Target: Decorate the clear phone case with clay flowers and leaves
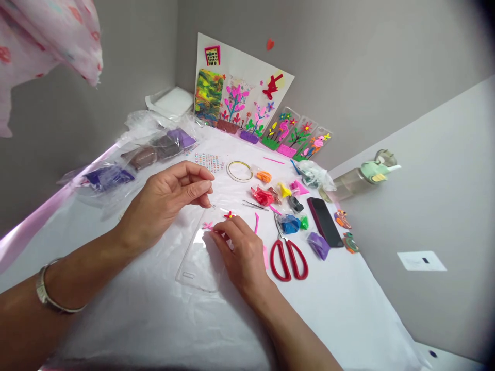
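Note:
My left hand (pixel 170 198) hangs above a clear plastic phone case (pixel 193 257), its thumb and fingertips drawn together with nothing visible between them. My right hand (pixel 242 255) rests its curled fingers on the case's upper edge. Those fingertips are close to a small pink clay flower (pixel 208 225) and a small red clay flower (pixel 229 215). Whether the right hand pinches anything is hidden by its fingers. The case lies flat on a clear plastic sheet (pixel 235 190), and its lower part is bare.
Red-handled scissors (pixel 289 260), tweezers (pixel 255 205), a black smartphone (pixel 325 222) and several bagged clay lumps lie to the right. A roll of tape (pixel 240 171) and a sticker sheet (pixel 209 162) lie ahead. Decorated phone cases lean against the back wall.

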`<state>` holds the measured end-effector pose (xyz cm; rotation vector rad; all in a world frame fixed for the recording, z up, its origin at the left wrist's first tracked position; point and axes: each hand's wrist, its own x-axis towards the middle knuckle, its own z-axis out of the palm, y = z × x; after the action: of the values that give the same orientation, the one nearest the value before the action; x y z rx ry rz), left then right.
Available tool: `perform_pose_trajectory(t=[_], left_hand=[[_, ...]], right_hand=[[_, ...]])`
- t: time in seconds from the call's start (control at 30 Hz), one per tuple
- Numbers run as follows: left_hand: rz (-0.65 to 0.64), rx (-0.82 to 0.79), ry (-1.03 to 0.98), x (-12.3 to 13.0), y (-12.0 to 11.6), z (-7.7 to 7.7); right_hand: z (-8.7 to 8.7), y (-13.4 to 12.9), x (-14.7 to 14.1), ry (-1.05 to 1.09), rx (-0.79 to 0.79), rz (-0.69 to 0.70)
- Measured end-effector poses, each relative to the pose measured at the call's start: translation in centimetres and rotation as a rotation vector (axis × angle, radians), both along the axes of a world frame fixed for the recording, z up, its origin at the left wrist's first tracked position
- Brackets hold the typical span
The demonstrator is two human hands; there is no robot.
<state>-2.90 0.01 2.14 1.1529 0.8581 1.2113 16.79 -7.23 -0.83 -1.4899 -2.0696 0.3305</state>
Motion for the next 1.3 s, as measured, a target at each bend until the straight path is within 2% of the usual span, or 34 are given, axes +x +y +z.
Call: perform_pose_trajectory(t=[0.2, 0.43, 0.63, 1.13, 1.23, 1.3], left_hand=[[0.002, 0.006, 0.046, 0.1, 0.0, 0.3], [-0.025, 0.022, 0.074, 0.1, -0.4, 1.0], [-0.049, 0.043, 0.063, 0.1, -0.6, 1.3], [-0.031, 0.078, 0.131, 0.0, -0.5, 1.3], [-0.038, 0.070, 0.140, -0.1, -0.5, 1.2], [-0.035, 0.072, 0.166, -0.1, -0.5, 1.1]], right_hand=[[-0.3, 0.2, -0.4, -0.190, 0.011, 0.025], [-0.6, 0.4, -0.6, -0.253, 0.086, 0.042], [-0.7, 0.6, -0.7, -0.306, 0.074, 0.040], [-0.6, 0.6, -1.1, -0.309, -0.007, 0.034], [0.0, 0.4, -1.0, -0.282, 0.002, 0.049], [1.0, 0.3, -0.3, -0.225, 0.036, 0.040]])
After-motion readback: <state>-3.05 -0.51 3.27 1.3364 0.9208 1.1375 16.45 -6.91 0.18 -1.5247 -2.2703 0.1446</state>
